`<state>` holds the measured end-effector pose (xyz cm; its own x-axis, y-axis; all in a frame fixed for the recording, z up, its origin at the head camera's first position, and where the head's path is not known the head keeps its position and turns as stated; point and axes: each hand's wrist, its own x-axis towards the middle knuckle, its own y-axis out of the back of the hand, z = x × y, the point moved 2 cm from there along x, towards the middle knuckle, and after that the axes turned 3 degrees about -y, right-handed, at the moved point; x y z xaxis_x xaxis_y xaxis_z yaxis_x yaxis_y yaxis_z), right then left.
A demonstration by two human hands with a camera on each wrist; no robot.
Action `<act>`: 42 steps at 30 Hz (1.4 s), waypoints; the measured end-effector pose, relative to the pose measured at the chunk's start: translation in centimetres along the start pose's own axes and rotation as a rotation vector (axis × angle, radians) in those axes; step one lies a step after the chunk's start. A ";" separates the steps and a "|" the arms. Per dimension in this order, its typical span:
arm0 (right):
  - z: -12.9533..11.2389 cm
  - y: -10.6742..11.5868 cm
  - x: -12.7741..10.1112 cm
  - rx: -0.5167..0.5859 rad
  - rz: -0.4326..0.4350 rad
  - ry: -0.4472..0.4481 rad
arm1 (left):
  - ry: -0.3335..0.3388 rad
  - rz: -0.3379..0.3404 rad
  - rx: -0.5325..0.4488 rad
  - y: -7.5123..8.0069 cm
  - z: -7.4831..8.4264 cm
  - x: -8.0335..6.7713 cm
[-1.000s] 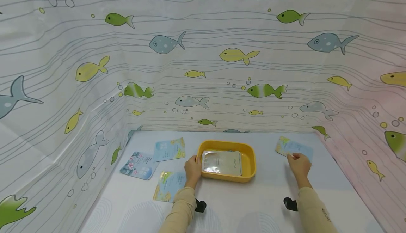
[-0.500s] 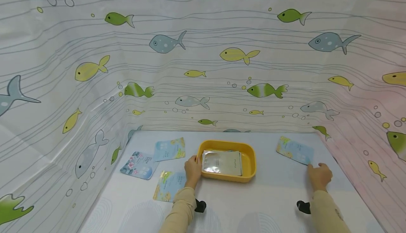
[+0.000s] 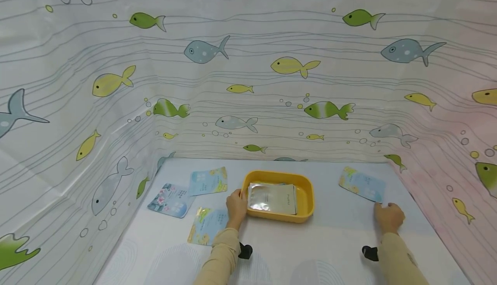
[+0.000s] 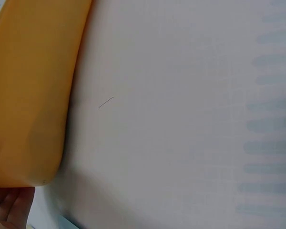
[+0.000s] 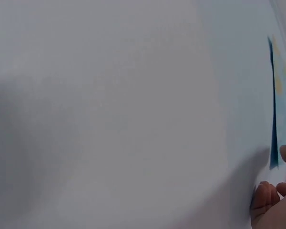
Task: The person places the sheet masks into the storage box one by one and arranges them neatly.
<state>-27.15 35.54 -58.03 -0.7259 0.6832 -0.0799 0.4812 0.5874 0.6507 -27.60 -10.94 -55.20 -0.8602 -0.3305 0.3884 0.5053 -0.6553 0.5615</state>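
right hand (image 3: pixel 389 217) rests with loose grip at the near corner of the blue sachet (image 3: pixel 363 184), holding nothing; left hand (image 3: pixel 236 203) steadies the yellow tray (image 3: pixel 306 198). step in hand looks like pickup: next, pinching that corner off the surface (image 3: pixel 330 242).

Both arms in long beige sleeves reach forward over the table. The left hand (image 3: pixel 236 204) has its fingers curled, thumb side up. The right hand (image 3: pixel 388 217) sits far out near the right edge, fingers bent and low (fingertips (image 5: pixel 264 198) just showing at the wrist view's corner).
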 end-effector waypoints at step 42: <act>-1.3 -0.3 -1.8 0.408 0.120 -0.292 | -0.006 0.000 0.012 0.0 -0.2 -0.1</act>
<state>-26.63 33.61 -57.10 -0.5140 0.8148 -0.2681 0.7477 0.5788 0.3255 -27.51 -11.04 -55.33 -0.8598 -0.3266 0.3924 0.5060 -0.6474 0.5699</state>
